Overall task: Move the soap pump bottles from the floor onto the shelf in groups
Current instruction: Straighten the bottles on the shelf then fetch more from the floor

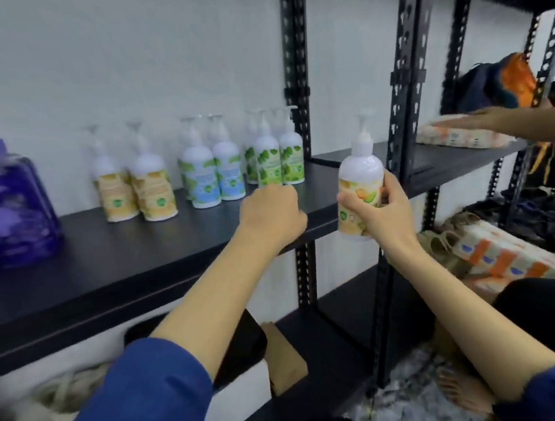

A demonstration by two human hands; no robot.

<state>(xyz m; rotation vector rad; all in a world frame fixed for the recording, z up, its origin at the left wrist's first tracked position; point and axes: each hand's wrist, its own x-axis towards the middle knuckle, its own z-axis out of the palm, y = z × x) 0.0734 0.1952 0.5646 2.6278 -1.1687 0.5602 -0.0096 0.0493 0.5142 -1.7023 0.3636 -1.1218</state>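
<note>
My right hand (385, 216) grips an orange-labelled soap pump bottle (359, 186) upright, just off the front right corner of the black shelf (105, 255). My left hand (271, 216) rests on the shelf's front edge with fingers curled, holding nothing. Pump bottles stand in groups at the back of the shelf: two orange-labelled ones (136, 185), blue-labelled ones (212, 172) and green-labelled ones (276, 158).
A large purple refill jug (3, 204) stands at the shelf's left end. Black perforated uprights (402, 75) divide the shelving. Another person's hand (483, 121) lies on a patterned pack on the right-hand shelf. Boxes, bags and more packs sit below.
</note>
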